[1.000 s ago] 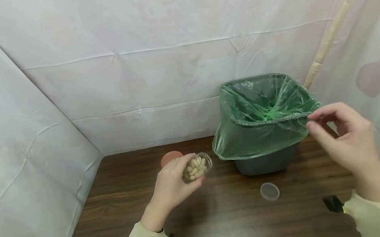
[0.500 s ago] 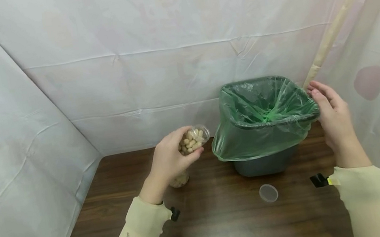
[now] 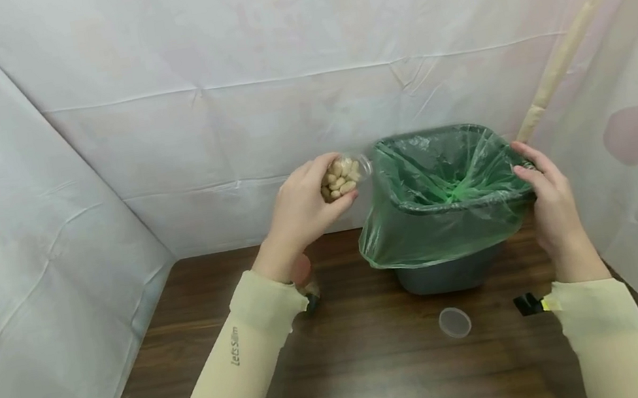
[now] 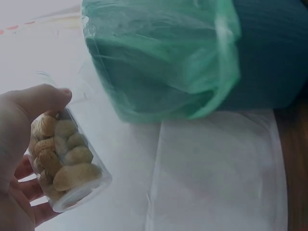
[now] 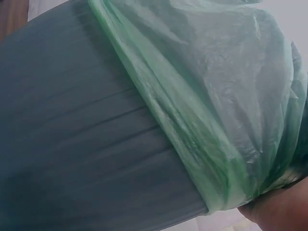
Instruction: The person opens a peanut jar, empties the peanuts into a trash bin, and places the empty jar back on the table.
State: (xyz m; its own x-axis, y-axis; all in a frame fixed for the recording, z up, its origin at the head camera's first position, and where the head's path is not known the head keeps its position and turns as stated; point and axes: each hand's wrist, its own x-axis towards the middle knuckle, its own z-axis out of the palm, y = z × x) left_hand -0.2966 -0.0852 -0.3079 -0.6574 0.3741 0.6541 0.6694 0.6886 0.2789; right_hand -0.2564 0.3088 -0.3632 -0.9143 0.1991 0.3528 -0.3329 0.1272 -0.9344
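Observation:
My left hand (image 3: pixel 307 204) grips a clear plastic jar (image 4: pixel 67 159) of unshelled peanuts (image 3: pixel 342 178). The jar is lidless and tilted, its mouth pointing right toward the near-left rim of a dark trash bin (image 3: pixel 444 274). A green bag (image 3: pixel 448 235) lines the bin and hangs over its rim; inside, the liner is bunched at the middle. At the bin's right side my right hand (image 3: pixel 554 208) holds the bag-covered rim with thumb and fingers. In the right wrist view only a bit of that hand (image 5: pixel 284 209) shows, below the liner.
A round clear lid (image 3: pixel 454 322) lies on the dark wooden table (image 3: pixel 381 368) in front of the bin. Partly behind my left wrist stands another jar with an orange lid (image 3: pixel 301 269). White sheeting (image 3: pixel 222 131) closes off the back and sides; a pole leans behind the bin.
My left hand has lifted the jar of peanuts up and right, close to the bin's rim. My right hand has moved from in front of the bin's right corner onto its right rim.

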